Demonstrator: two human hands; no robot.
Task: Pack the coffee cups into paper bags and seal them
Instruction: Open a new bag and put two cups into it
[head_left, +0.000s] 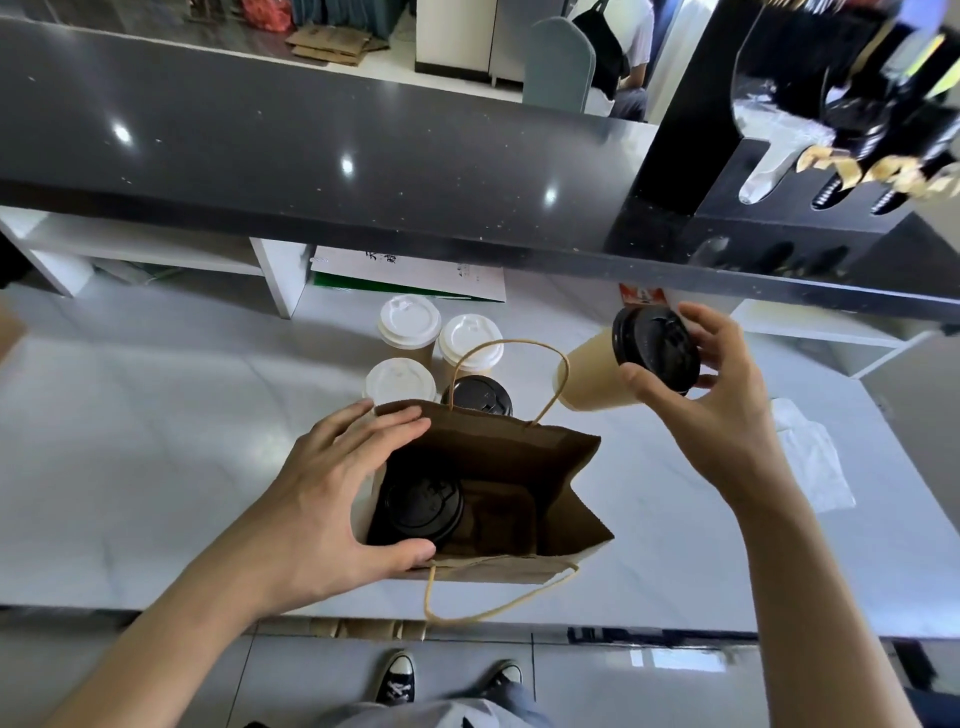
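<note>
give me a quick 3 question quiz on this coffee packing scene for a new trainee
1. True or false: the paper bag already has one black-lidded cup inside it.
2. How many white-lidded cups stand on the counter behind the bag?
   A. two  B. three  C. five
3. Fill in: the right hand holds a tilted cup by its ____ lid.

Key
1. True. The cup sits in the bag's left side, while the left hand holds the bag's left edge.
2. B. Three white-lidded cups stand there, with a black-lidded cup next to them.
3. Black.
</note>
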